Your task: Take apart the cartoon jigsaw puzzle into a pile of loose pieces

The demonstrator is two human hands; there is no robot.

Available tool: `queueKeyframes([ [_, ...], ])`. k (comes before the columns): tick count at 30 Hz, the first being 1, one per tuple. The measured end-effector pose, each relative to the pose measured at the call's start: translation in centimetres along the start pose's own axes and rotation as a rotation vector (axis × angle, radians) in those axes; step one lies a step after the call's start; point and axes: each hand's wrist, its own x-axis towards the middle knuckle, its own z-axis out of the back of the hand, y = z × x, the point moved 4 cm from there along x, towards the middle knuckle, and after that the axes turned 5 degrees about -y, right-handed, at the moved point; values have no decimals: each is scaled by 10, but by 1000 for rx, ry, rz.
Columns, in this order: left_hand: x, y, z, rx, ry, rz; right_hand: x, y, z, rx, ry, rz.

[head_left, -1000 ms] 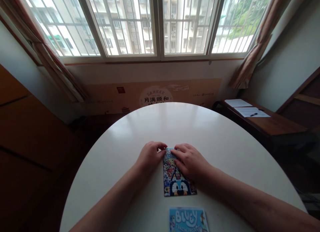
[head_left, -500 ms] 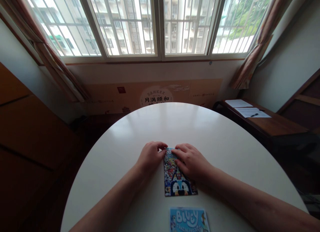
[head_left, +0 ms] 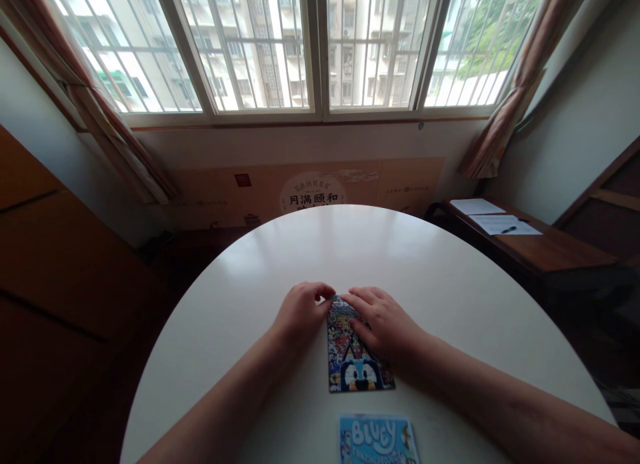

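Observation:
A flat, rectangular cartoon-printed card (head_left: 343,347) lies on the white round table, a blue dog face at its near end and crowded small figures above. Thumb and forefinger of my left hand (head_left: 303,312) are pinched together at the card's far left corner. My right hand (head_left: 383,321) rests over the card's right side, its fingers apart and its fingertips near the far edge. The fingers partly cover the far end, so its detail is hard to make out. Closer to me lies a light blue piece lettered "BLUEY" (head_left: 379,441), cut off by the frame's bottom.
The white table (head_left: 225,304) curves away toward a printed panel (head_left: 215,191) under the barred windows. On the right stands a dark wooden bench (head_left: 565,247) with white papers (head_left: 503,224) and a pen on it. Orange-brown cabinet doors (head_left: 60,264) stand at the left.
The far end of the card looks greyer than before, where it showed light blue. My right forefinger has shifted very slightly toward the far edge. Both hands otherwise keep their places.

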Motion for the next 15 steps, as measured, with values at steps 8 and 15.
queueKeyframes([
  [8,1,5,-3,-64,5,17,-1,-4,-6,-1,64,-37],
  [15,1,4,-3,-102,-7,6,-1,-5,-8,19,80,-54],
])
